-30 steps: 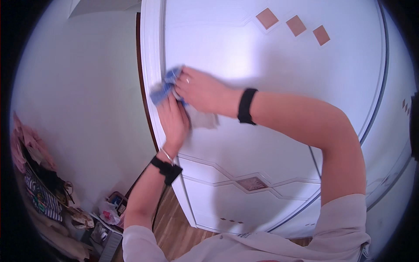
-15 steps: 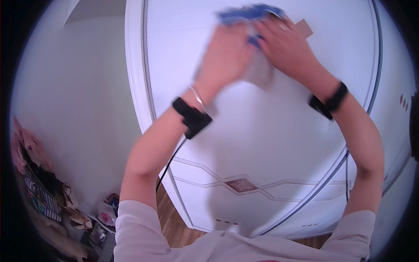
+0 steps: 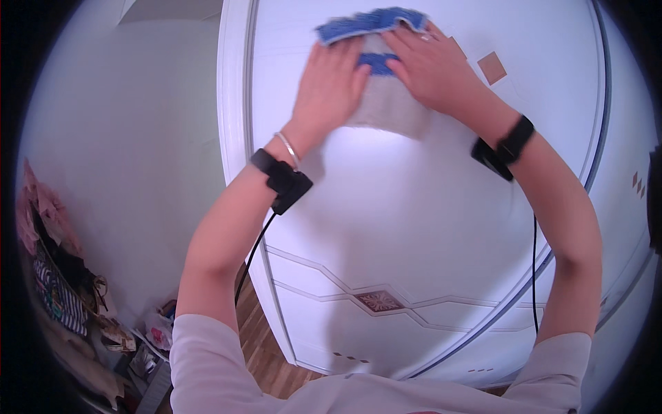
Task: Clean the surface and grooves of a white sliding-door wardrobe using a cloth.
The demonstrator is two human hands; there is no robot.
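A blue and beige cloth [image 3: 389, 103] lies flat against the white door panel [image 3: 414, 207], near the top of the view. My left hand [image 3: 329, 81] presses on its left side, fingers stretched out and pointing up, the tips at the cloth's blue upper edge. On the right side, my right hand [image 3: 434, 65] rests with its fingers extended over the cloth and its thumb on the blue band in the middle. Both hands are flat rather than closed. The cloth is slightly blurred, and its face against the door is hidden.
Brown diamond inlays [image 3: 492, 67] and a patterned diamond [image 3: 378, 301] decorate the door. A pale wall [image 3: 131, 152] stands to the left, with heaped clothes [image 3: 62, 297] and bags below. Black cables [image 3: 256, 255] hang from the wrist devices. Wooden floor [image 3: 265, 352] shows at the bottom.
Both hands have slid left across the door, carrying the cloth with them. More of a brown inlay now shows to the right of my right hand. The view has shifted slightly.
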